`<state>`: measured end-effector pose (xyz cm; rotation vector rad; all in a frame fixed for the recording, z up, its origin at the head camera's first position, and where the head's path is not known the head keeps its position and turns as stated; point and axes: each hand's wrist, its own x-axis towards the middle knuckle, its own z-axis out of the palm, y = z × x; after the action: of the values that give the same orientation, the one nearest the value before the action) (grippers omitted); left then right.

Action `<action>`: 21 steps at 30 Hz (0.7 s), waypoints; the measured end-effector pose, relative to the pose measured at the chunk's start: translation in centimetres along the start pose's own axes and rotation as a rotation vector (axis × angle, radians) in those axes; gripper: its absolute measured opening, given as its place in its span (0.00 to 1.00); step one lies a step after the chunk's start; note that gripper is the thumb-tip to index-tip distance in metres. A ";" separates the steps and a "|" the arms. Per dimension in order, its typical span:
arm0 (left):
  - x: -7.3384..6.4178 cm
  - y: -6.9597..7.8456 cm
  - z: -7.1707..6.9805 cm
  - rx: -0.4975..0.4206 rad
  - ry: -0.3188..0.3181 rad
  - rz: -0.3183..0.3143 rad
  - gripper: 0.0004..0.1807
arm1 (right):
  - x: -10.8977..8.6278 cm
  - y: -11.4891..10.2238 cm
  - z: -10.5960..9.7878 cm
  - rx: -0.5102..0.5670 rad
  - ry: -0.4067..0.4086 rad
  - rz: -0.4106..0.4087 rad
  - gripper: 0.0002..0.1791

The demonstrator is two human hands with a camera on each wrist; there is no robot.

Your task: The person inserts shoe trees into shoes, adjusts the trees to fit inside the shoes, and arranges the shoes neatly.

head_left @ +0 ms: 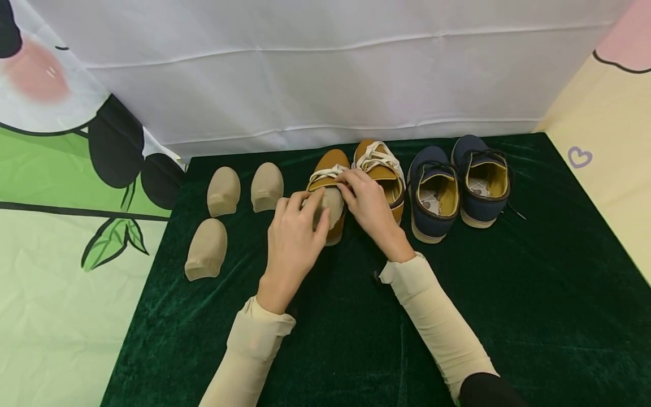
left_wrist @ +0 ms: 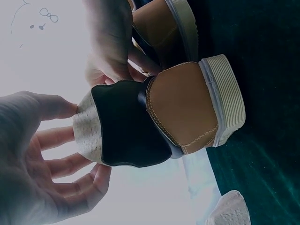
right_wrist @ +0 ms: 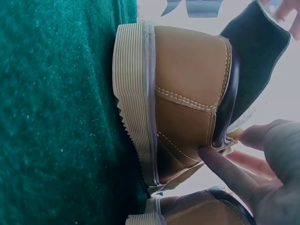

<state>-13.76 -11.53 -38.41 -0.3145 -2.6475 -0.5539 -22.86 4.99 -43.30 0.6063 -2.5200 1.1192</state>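
Note:
A tan lace-up shoe [head_left: 333, 161] stands at the middle of the far side, heel toward me. A beige moulded-pulp shoe insert [head_left: 331, 204] juts out of its opening, tilted up. My left hand [head_left: 297, 237] holds the insert by its outer end, thumb on one side and fingers on the other. In the left wrist view the insert's dark hollow side [left_wrist: 131, 124] faces the camera above the shoe's heel [left_wrist: 183, 105]. With thumb and fingers, my right hand [head_left: 373, 206] pinches the edge of the shoe's opening by the white laces. The insert's front end is hidden inside the shoe.
Three more pulp inserts, among them a near one [head_left: 205, 249], lie at the left. The other tan shoe [head_left: 378, 155] stands just right, partly behind my right hand. Two navy shoes [head_left: 432, 217] stand further right. Dark green cloth [head_left: 351, 339] covers the table; white fabric [head_left: 315, 90] hangs behind.

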 end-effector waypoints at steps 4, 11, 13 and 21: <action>0.3 -0.1 0.1 -0.001 -0.001 -0.005 0.21 | 0.0 0.0 0.0 0.003 -0.004 -0.002 0.09; 0.7 -0.5 0.5 -0.007 -0.010 -0.020 0.20 | 0.1 0.0 0.2 -0.003 -0.005 -0.006 0.09; 0.8 -0.6 0.6 -0.007 -0.012 -0.023 0.21 | 0.1 -0.1 0.2 -0.004 -0.007 -0.003 0.09; 1.3 -0.7 1.3 -0.010 -0.016 -0.024 0.21 | 0.0 -0.1 0.0 -0.011 -0.011 0.008 0.09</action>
<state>-15.56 -11.39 -39.16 -0.2916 -2.6683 -0.5752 -22.85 4.94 -43.27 0.6013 -2.5388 1.1066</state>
